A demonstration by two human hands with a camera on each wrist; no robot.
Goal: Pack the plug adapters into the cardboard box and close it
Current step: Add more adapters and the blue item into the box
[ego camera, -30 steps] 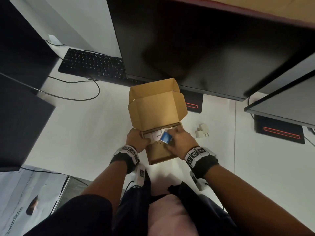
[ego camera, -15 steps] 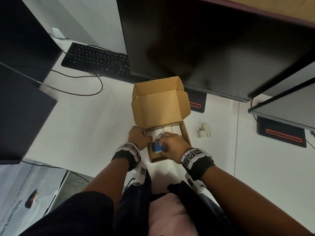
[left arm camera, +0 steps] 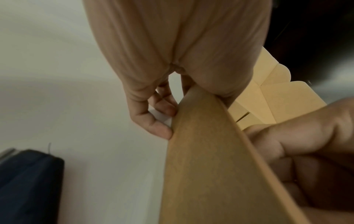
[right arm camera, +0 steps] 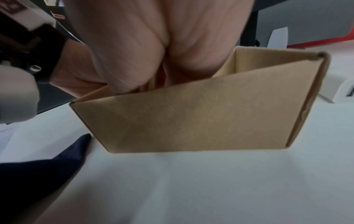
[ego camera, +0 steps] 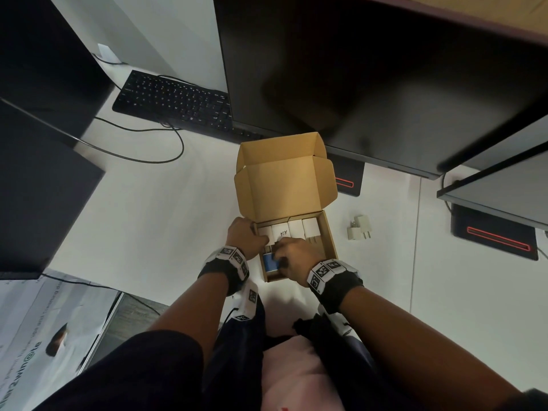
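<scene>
The open cardboard box stands on the white desk with its lid upright at the far side. Several white plug adapters lie in a row along the box's far wall. My left hand grips the box's left wall, fingers curled against the outside. My right hand reaches into the box and holds a blue adapter low in the near-left corner. In the right wrist view the box's front wall hides those fingers. Two more white adapters lie on the desk to the right.
A large dark monitor overhangs the box's lid. A black keyboard with its cable lies at the far left. Monitor bases with red stripes stand at the right. My dark clothing meets the desk's near edge.
My right hand has brought the blue adapter from above the white row down into the box's near-left corner. The left hand has kept its grip on the left wall.
</scene>
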